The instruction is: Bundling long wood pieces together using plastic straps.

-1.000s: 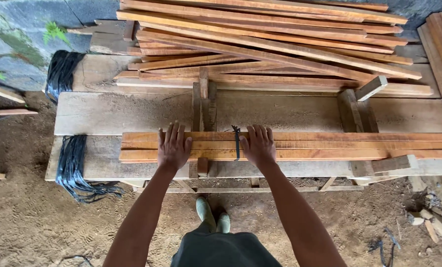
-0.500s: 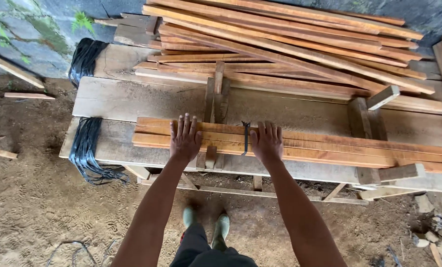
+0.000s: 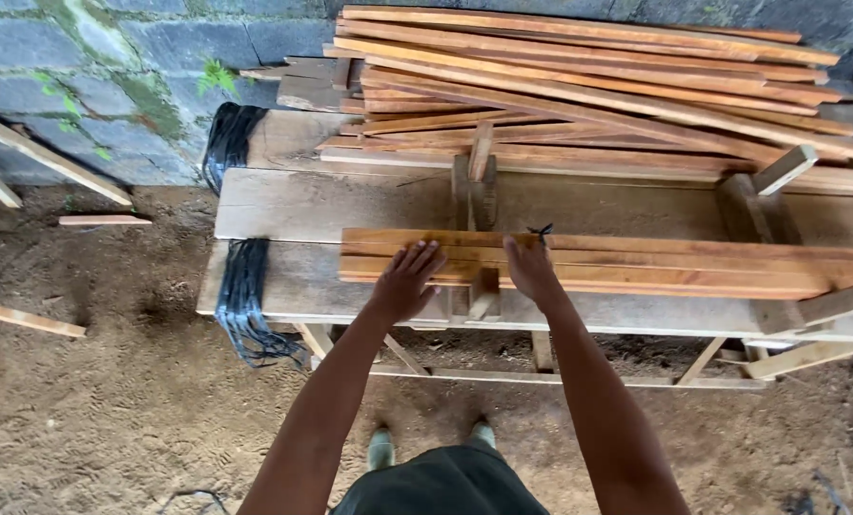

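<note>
Both palms flat, fingers spread: your left hand (image 3: 405,281) and right hand (image 3: 531,270) press the slats (image 3: 636,264) down; keep their edges flush on the bench (image 3: 302,286).

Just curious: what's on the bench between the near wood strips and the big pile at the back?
In the head view, bare bench plank and an upright wooden block between the strips and pile.

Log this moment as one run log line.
left hand: flat on slats | right hand: flat on slats, by black tie | slats: on bench | pile: behind
</note>
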